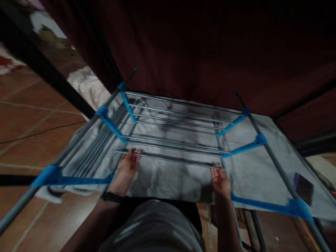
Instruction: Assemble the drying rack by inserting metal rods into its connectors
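Dark maroon curtain closes off the far side in the head view, brown floor tiles show at left, and a grey fleece blanket covers the surface before you. Across its near half you hold a loose grey metal rod, running left to right, just nearer than the rods seated between the middle blue brackets of the rack frame. Your left hand, palm up, has its fingers curled on the rod just in from its left end; your right hand, also palm up, is partly open, fingertips bent under the right end.

Your step looks like lining the rod up across the frame; the next move seems to call for keeping both ends level and at one pace.

Mind the edges: the left near bracket and right near bracket reach in close to your wrists, and a rod bundle lies at left. A phone sits outside the right post. Between the near brackets, you have open room over the blanket.
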`<action>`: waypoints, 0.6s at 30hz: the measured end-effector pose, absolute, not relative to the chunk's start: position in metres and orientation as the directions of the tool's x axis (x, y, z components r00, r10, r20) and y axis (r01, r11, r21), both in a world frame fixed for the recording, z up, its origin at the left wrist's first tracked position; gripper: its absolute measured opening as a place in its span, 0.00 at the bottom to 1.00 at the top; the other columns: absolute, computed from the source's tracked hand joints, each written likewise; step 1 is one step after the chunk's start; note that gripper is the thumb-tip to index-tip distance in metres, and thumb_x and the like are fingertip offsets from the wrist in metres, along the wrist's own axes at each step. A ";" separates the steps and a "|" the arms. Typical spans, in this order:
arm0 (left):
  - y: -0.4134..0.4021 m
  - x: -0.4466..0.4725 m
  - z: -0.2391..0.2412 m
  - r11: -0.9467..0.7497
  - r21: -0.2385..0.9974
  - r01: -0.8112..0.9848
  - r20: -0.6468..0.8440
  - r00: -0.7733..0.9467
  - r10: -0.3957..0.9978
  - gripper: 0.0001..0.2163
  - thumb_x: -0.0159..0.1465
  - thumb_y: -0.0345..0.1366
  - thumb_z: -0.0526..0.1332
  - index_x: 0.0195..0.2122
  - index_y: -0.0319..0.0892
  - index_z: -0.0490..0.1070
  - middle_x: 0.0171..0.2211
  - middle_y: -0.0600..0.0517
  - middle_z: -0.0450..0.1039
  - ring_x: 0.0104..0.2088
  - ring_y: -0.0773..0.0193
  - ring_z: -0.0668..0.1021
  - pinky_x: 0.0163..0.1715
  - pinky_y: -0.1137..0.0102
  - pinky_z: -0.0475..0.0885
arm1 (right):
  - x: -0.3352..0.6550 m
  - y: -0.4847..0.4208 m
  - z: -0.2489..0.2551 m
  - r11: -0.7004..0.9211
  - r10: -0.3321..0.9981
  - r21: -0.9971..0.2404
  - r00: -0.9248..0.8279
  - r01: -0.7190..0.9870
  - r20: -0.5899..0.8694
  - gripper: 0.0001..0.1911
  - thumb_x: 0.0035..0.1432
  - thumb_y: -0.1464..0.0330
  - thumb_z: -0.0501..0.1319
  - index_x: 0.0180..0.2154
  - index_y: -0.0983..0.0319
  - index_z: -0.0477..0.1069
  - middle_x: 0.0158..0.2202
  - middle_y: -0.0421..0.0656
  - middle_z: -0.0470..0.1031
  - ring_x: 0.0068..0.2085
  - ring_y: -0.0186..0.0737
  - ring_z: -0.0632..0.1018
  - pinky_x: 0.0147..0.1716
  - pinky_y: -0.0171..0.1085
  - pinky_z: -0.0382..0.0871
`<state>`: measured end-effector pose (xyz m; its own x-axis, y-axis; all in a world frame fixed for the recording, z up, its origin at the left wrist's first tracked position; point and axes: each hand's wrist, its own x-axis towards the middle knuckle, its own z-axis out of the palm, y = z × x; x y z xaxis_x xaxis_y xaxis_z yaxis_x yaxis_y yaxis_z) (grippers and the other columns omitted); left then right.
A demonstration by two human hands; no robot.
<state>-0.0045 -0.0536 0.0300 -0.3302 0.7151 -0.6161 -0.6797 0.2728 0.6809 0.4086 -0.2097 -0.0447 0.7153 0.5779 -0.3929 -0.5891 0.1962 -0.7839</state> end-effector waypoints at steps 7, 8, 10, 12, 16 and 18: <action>-0.065 -0.009 0.021 0.164 0.713 -0.682 -0.505 -0.336 0.795 0.09 0.63 0.22 0.68 0.36 0.42 0.70 0.31 0.52 0.81 0.32 0.63 0.84 0.33 0.71 0.78 | 0.428 -0.213 -0.071 0.098 0.556 -0.858 0.743 -0.504 -0.373 0.07 0.56 0.64 0.71 0.38 0.56 0.78 0.44 0.41 0.83 0.59 0.44 0.83 0.68 0.53 0.73; -0.067 -0.009 0.020 0.164 0.710 -0.685 -0.502 -0.330 0.800 0.10 0.62 0.22 0.68 0.37 0.42 0.70 0.32 0.52 0.81 0.32 0.63 0.85 0.34 0.71 0.78 | 0.428 -0.213 -0.071 0.087 0.552 -0.860 0.743 -0.503 -0.379 0.06 0.57 0.64 0.71 0.38 0.55 0.79 0.44 0.41 0.83 0.59 0.44 0.83 0.68 0.53 0.72; -0.069 -0.010 0.019 0.167 0.704 -0.691 -0.495 -0.308 0.812 0.10 0.61 0.23 0.70 0.37 0.41 0.72 0.33 0.51 0.82 0.33 0.62 0.85 0.34 0.70 0.79 | 0.429 -0.213 -0.070 0.075 0.552 -0.863 0.742 -0.499 -0.381 0.05 0.58 0.63 0.70 0.38 0.55 0.79 0.44 0.41 0.83 0.59 0.43 0.83 0.68 0.52 0.73; -0.069 -0.011 0.019 0.169 0.697 -0.697 -0.482 -0.282 0.829 0.10 0.60 0.23 0.71 0.37 0.41 0.73 0.34 0.50 0.82 0.34 0.61 0.85 0.34 0.70 0.79 | 0.428 -0.213 -0.068 0.083 0.559 -0.866 0.743 -0.493 -0.369 0.05 0.57 0.64 0.71 0.37 0.55 0.79 0.42 0.40 0.82 0.56 0.43 0.83 0.67 0.51 0.74; -0.065 -0.014 0.021 0.150 0.694 -0.705 -0.469 -0.284 0.837 0.09 0.61 0.26 0.72 0.36 0.41 0.74 0.33 0.51 0.81 0.32 0.64 0.84 0.33 0.72 0.78 | 0.424 -0.212 -0.062 0.115 0.600 -0.852 0.719 -0.510 -0.350 0.08 0.56 0.65 0.74 0.37 0.56 0.79 0.41 0.38 0.81 0.52 0.38 0.84 0.67 0.47 0.74; -0.061 -0.017 0.023 0.138 0.694 -0.707 -0.479 -0.310 0.821 0.08 0.63 0.28 0.72 0.36 0.40 0.73 0.31 0.52 0.80 0.30 0.66 0.83 0.31 0.73 0.77 | 0.423 -0.211 -0.057 0.122 0.627 -0.841 0.698 -0.527 -0.347 0.10 0.54 0.65 0.75 0.38 0.55 0.79 0.43 0.37 0.81 0.52 0.37 0.83 0.68 0.48 0.73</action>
<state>-0.0165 -0.0614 0.0228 -0.3096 0.8214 -0.4790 -0.7067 0.1383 0.6939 0.4229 -0.2109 -0.0571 0.6978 0.6269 -0.3466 -0.5272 0.1218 -0.8410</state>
